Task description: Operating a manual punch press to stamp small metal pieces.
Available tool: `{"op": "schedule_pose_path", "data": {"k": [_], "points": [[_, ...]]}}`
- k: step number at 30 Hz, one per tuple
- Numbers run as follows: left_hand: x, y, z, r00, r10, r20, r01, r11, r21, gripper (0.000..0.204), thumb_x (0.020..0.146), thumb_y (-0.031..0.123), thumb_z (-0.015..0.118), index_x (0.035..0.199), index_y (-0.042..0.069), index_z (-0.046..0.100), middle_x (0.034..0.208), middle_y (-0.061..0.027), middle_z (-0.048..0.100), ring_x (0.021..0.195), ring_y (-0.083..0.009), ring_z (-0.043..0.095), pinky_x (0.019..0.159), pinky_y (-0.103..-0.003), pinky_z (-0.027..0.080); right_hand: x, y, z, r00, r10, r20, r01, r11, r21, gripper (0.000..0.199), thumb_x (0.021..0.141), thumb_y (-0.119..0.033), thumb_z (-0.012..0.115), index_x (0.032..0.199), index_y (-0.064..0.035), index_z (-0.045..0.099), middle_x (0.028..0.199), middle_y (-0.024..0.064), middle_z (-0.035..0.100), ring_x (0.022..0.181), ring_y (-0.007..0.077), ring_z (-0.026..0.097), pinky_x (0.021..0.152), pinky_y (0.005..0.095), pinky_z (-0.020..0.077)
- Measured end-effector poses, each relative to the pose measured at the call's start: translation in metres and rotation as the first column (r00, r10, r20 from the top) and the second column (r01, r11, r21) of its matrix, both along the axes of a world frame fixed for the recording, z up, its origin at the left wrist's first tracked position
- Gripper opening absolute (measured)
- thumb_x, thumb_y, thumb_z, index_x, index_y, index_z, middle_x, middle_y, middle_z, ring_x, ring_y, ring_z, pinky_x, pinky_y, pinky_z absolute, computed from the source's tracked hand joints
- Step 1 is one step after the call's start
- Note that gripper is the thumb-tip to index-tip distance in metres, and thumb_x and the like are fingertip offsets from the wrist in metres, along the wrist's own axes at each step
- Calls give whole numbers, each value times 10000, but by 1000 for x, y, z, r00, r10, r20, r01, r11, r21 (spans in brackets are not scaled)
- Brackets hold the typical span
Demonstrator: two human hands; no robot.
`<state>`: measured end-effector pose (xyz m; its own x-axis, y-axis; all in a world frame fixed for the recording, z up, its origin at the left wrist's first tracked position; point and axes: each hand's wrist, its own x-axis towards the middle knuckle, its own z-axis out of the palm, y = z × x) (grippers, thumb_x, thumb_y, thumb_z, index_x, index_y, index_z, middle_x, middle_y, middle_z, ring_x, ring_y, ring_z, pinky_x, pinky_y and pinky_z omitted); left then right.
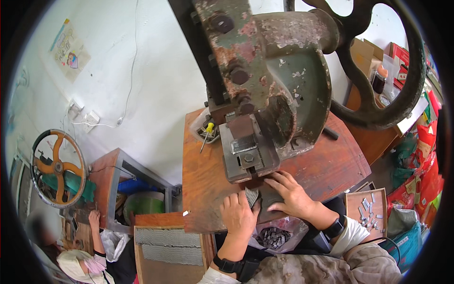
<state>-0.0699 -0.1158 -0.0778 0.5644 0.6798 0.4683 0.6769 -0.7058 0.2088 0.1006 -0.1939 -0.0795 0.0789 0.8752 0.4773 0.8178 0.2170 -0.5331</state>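
Note:
My left hand (239, 214) is closed around a small bundle of thin grey metal strips (253, 195) at the front of the wooden table (203, 189). Part of the bundle is hidden under the fingers. To its right, my right hand (294, 196) lies with fingers apart and nothing visible in it, the fingertips just in front of the press's die block (250, 163). A flat plate with a bolt tops that block, and a small ridged metal piece (243, 144) lies on it. Above rises the worn green hand press (302, 80).
A large handwheel (373, 111) overhangs the right. A yellow-handled screwdriver (207, 135) rests in a plastic tub behind the die. Below the table are a bag of dark metal pieces (273, 238), a tray of ridged strips (170, 246) and a tray of small parts (366, 208). Another person (90, 255) works at left.

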Motion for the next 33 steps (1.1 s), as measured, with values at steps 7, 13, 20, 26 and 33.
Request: {"op": "schedule_pose_path", "data": {"k": [7,13,20,26,33], "points": [[-31,-4,14,242,728,641,865,137,-483,426,935,428,432,996,25,554,744,-73,494,646,-185,459,563,-297,376,15,-11,0,980,33,-194,-15,995,96,513,703,-301,743,1116,-32,598,1124,150,572,1083,370,485,923,440,428],[-46,-19,16,169,844,508,977,-74,-201,527,892,517,446,998,10,550,795,-81,482,688,-186,435,602,-305,362,12,-7,-1,984,37,-176,-16,993,117,463,712,-273,744,1078,-21,613,1074,154,592,1060,358,506,904,432,442],[-86,-50,-45,749,460,477,641,-322,-696,442,918,380,471,1053,-30,567,780,-119,581,636,-204,544,570,-332,425,10,-10,-4,995,67,-73,-58,991,119,362,702,-161,748,1005,-3,627,998,160,616,966,349,554,843,420,464],[-54,-67,-151,998,63,-11,-25,232,-972,446,933,346,507,1228,14,544,993,-155,664,880,-191,642,806,-329,490,7,-9,-10,999,38,12,-40,989,141,329,658,-109,760,948,0,650,972,159,632,958,360,573,844,422,481],[-261,-23,-130,762,538,361,-510,841,-179,275,802,93,616,1048,-29,610,960,-206,609,916,-369,574,825,-432,460,-3,-6,1,1000,5,2,-5,999,34,310,632,-46,728,924,3,638,982,156,611,975,357,547,849,418,460]]}}
